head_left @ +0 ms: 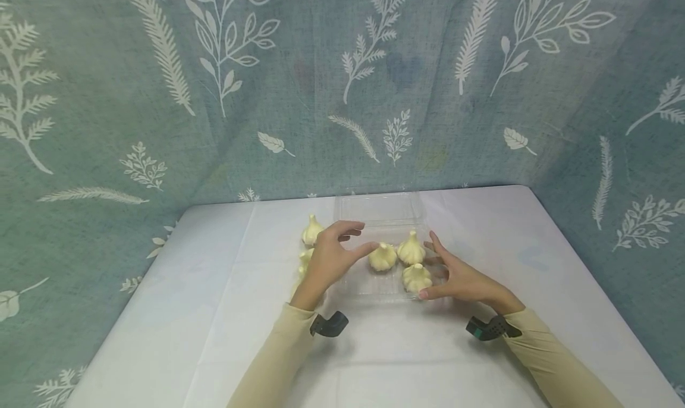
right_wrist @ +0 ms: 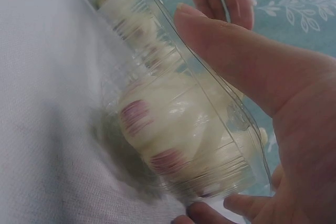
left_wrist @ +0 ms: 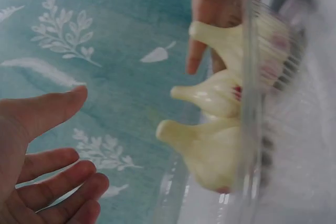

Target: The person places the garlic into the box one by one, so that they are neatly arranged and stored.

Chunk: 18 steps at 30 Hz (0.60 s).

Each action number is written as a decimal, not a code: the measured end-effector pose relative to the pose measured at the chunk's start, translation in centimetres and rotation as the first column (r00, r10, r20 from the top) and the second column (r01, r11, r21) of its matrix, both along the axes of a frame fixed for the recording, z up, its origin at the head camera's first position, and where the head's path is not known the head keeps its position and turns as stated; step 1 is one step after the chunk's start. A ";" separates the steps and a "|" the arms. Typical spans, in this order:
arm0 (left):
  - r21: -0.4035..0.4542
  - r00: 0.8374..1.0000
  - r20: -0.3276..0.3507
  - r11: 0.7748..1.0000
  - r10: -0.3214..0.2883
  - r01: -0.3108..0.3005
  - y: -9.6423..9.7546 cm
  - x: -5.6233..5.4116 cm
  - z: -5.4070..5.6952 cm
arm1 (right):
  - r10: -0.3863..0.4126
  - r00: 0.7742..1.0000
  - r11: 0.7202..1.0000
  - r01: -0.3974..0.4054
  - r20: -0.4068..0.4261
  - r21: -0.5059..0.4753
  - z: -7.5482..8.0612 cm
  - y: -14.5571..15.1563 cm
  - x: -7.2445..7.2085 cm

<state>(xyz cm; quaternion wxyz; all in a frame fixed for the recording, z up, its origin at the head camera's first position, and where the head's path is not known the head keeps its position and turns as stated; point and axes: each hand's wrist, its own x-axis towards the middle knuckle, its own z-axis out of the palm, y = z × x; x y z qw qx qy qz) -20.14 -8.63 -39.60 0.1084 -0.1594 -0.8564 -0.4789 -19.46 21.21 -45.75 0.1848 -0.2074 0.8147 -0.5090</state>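
A clear plastic clamshell container (head_left: 364, 287) lies on the table with its lid (head_left: 377, 209) folded back. Three pale garlic bulbs sit in its right part: a left one (head_left: 382, 257), a far one (head_left: 411, 248) and a near one (head_left: 417, 278). Above the container's left part is my left hand (head_left: 336, 253), fingers loosely bent and nothing between them. My right hand (head_left: 455, 277) holds the container's right side, thumb at the near corner and fingers along the side wall. Purple streaks mark a garlic bulb (right_wrist: 168, 124) seen through the plastic.
Left of the container, more garlic bulbs (head_left: 312, 231) stand in a row on the white-covered table (head_left: 241, 325), partly hidden by my left hand and wrist. A leaf-patterned blue-green curtain (head_left: 305, 81) hangs behind the table and at both sides.
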 end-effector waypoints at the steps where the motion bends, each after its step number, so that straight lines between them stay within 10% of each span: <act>1: 0.013 1.000 -0.010 1.000 0.001 -0.001 -0.2 0.1 0.2 | -0.004 1.000 1.000 0.004 0.006 -0.004 0.0 0.0 0.0; 18: 0.154 0.993 -0.095 0.987 0.070 -0.055 -5.5 2.5 2.4 | -0.011 1.000 1.000 0.011 0.008 0.005 0.2 0.1 0.1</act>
